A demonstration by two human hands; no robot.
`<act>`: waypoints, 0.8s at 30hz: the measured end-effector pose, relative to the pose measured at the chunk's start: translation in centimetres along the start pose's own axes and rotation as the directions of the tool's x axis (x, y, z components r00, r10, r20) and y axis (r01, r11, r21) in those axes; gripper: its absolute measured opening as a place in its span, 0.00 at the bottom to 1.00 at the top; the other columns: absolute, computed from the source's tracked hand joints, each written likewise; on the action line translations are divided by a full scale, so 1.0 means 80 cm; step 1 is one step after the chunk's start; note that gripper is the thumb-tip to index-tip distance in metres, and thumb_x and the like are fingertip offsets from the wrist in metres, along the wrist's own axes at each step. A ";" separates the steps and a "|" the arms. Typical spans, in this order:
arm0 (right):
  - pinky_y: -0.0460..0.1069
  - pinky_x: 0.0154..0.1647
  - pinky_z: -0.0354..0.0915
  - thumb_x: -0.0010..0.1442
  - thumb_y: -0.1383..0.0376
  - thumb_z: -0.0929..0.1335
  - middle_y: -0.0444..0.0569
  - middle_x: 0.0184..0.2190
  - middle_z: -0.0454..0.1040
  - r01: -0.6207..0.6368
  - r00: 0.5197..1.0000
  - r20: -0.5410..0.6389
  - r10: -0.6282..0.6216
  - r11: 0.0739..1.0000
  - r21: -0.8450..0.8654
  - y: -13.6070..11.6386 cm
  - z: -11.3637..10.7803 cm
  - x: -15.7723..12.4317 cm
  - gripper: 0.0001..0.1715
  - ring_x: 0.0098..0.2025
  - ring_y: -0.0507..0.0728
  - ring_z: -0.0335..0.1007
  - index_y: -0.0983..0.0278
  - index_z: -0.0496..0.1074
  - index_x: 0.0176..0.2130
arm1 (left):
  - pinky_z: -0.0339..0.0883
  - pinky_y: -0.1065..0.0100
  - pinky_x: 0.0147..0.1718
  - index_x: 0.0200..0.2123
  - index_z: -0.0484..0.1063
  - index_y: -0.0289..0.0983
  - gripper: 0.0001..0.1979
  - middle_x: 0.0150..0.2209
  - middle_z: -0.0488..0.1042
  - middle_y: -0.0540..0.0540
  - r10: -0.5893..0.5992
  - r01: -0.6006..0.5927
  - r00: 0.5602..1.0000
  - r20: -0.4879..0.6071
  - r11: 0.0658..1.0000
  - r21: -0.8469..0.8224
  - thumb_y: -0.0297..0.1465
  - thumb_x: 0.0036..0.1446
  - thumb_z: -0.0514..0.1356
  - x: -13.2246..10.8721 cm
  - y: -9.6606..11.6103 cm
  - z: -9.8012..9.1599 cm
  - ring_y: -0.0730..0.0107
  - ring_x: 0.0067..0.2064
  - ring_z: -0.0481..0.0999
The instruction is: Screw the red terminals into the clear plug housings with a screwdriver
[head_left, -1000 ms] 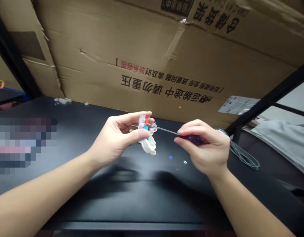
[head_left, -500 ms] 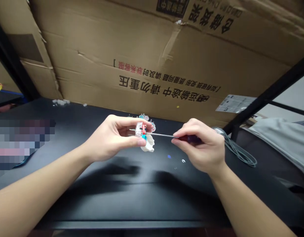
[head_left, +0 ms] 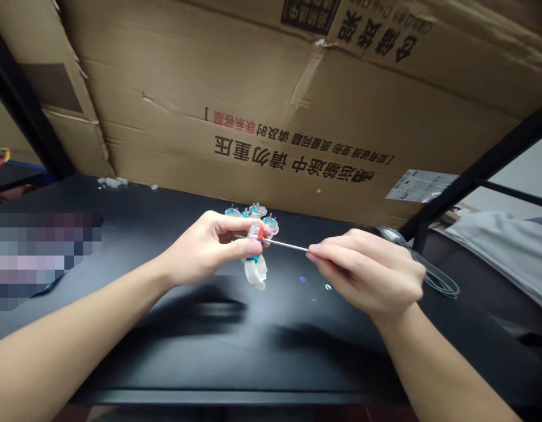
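steel screwdriver shaft (head_left: 286, 244), right hand (head_left: 365, 272); clear plastic piece (head_left: 254, 232), left hand (head_left: 205, 251)

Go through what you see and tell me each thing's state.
Left hand: gripping the clear plastic part
Clear plastic part: red piece inside
Right hand: pinching the screwdriver
Screwdriver: shaft reaching the clear plastic part, handle hidden
Teal-centred clear parts: clustered
Grey cable: coiled
Cardboard box: creased, torn
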State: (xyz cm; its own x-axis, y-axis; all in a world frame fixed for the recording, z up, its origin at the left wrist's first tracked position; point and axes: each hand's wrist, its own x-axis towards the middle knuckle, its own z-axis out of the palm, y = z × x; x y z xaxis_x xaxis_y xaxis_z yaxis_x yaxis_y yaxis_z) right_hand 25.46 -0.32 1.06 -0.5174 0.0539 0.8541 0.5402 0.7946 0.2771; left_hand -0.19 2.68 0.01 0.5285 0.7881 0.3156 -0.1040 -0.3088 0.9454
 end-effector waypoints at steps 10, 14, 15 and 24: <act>0.45 0.25 0.70 0.56 0.76 0.73 0.45 0.26 0.81 -0.246 0.967 -0.065 0.246 0.969 0.009 -0.026 0.007 0.006 0.10 0.25 0.51 0.75 0.61 0.78 0.35 | 0.74 0.72 0.41 0.37 0.84 0.36 0.13 0.42 0.82 0.43 -0.057 0.031 0.996 -0.065 0.935 -0.354 0.40 0.55 0.70 0.000 -0.003 0.023 0.70 0.37 0.80; 0.43 0.17 0.66 0.59 0.69 0.72 0.41 0.20 0.78 -0.666 0.746 0.276 0.606 0.669 0.330 -0.027 0.006 0.018 0.05 0.18 0.50 0.72 0.63 0.78 0.31 | 0.73 0.73 0.42 0.40 0.84 0.39 0.10 0.40 0.83 0.47 0.005 -0.019 0.997 -0.083 0.986 -0.163 0.34 0.53 0.71 -0.004 0.006 0.016 0.69 0.40 0.80; 0.43 0.17 0.65 0.60 0.68 0.72 0.41 0.19 0.77 -0.693 0.721 0.348 0.600 0.634 0.343 -0.023 0.004 0.018 0.06 0.18 0.50 0.71 0.63 0.78 0.30 | 0.73 0.73 0.42 0.40 0.84 0.39 0.10 0.40 0.83 0.48 0.006 -0.016 0.997 -0.077 0.991 -0.131 0.33 0.52 0.72 -0.004 0.008 0.014 0.68 0.40 0.80; 0.47 0.22 0.63 0.57 0.72 0.74 0.45 0.22 0.79 -0.163 0.986 0.013 0.164 0.986 -0.040 -0.018 -0.001 0.006 0.06 0.20 0.50 0.69 0.60 0.81 0.33 | 0.76 0.63 0.42 0.40 0.82 0.36 0.14 0.40 0.82 0.42 0.011 -0.010 1.000 0.008 0.997 -0.082 0.38 0.53 0.70 -0.002 0.002 0.011 0.60 0.39 0.81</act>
State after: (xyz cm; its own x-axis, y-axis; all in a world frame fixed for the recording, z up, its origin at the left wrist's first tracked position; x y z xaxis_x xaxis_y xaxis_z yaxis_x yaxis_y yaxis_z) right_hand 24.52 -1.48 1.11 -0.4308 0.1914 0.8819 0.6434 0.7504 0.1514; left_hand 0.46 2.01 0.05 0.5338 0.7807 0.3249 -0.1775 -0.2722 0.9457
